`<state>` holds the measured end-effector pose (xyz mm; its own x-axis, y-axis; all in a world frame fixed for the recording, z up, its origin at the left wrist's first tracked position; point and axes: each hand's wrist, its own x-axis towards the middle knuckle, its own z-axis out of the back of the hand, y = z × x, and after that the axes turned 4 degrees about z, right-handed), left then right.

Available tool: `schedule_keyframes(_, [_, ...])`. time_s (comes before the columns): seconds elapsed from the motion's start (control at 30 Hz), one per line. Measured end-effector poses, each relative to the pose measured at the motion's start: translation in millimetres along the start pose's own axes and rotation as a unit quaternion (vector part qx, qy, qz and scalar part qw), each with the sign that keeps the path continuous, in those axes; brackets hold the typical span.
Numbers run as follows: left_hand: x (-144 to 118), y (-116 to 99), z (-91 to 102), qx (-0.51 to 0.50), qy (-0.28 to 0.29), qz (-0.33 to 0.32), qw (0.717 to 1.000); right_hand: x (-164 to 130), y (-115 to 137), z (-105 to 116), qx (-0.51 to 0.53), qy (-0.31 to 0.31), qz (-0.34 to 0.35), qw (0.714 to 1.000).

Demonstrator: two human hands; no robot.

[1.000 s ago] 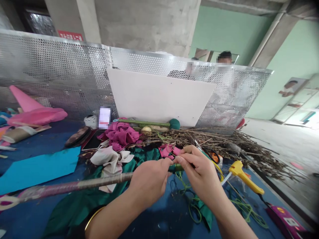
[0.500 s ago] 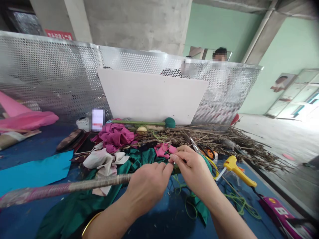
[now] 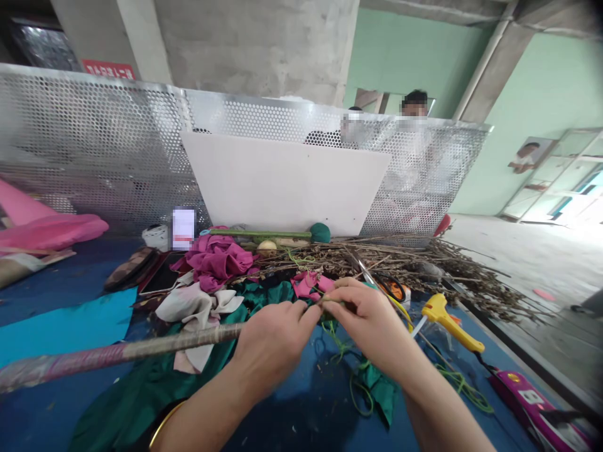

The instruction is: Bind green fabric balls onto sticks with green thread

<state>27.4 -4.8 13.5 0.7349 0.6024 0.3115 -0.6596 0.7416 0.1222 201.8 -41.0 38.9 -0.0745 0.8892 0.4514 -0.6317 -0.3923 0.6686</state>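
Observation:
My left hand [image 3: 271, 339] is closed around the end of a long wrapped stick [image 3: 174, 344], which runs out to the left edge. Its thumb and index finger reach toward my right hand [image 3: 365, 323], whose fingers are pinched together at the same spot. What lies between the fingertips is small and mostly hidden; it may be thin green string. A pink piece of cloth [image 3: 308, 284] sits just beyond the fingertips. Loose green string [image 3: 336, 342] trails below them, and dark green satin cloth [image 3: 127, 402] lies under the stick and left forearm.
Dry twigs [image 3: 400, 257] stretch across the back, with scissors [image 3: 365, 273] on them. A yellow glue gun [image 3: 450, 323] and a magenta power strip [image 3: 527, 402] lie at right. Magenta cloth [image 3: 221, 260] and pale cloth [image 3: 186, 307] are at left. A white board [image 3: 287, 182] stands behind.
My right fingers have shifted slightly and curl in closer to the left fingertips. The left hand and stick have moved a little to the left.

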Motion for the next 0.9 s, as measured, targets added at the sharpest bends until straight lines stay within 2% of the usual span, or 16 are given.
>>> schedule_keyframes(0.17, [0, 16, 11.4, -0.120, 0.004, 0.086, 0.989, -8, -3, 44, 0.020, -0.024, -0.025, 0.999])
schedule_keyframes(0.27, [-1, 25, 22.0, -0.207, 0.027, 0.139, 0.968, -5, -18, 60, 0.068, -0.080, -0.106, 0.989])
schedule_keyframes(0.4, [-2, 30, 33.2, -0.334, 0.056, 0.186, 0.923, 9, -43, 52, 0.241, -0.171, -0.215, 0.931])
schedule_keyframes(0.5, [-3, 31, 37.8, -0.425, 0.070, 0.198, 0.881, 16, -54, 39, 0.327, -0.185, -0.236, 0.896])
schedule_keyframes(0.57, [-5, 32, 40.1, -0.441, 0.083, 0.205, 0.870, 15, -58, 39, 0.334, -0.142, -0.230, 0.903])
schedule_keyframes(0.7, [-9, 40, 44.3, -0.393, 0.071, 0.234, 0.886, 6, -63, 55, 0.313, 0.048, -0.212, 0.925])
schedule_keyframes(0.73, [-10, 42, 45.1, -0.390, 0.067, 0.238, 0.887, 4, -65, 59, 0.315, 0.070, -0.207, 0.924])
schedule_keyframes(0.8, [-10, 46, 45.8, -0.426, 0.072, 0.234, 0.871, 4, -72, 60, 0.327, 0.046, -0.200, 0.922])
schedule_keyframes(0.83, [-10, 47, 45.8, -0.462, 0.082, 0.229, 0.853, 5, -75, 58, 0.325, 0.008, -0.196, 0.925])
schedule_keyframes(0.9, [-10, 48, 45.2, -0.548, 0.111, 0.220, 0.799, 9, -84, 49, 0.262, -0.070, -0.188, 0.944])
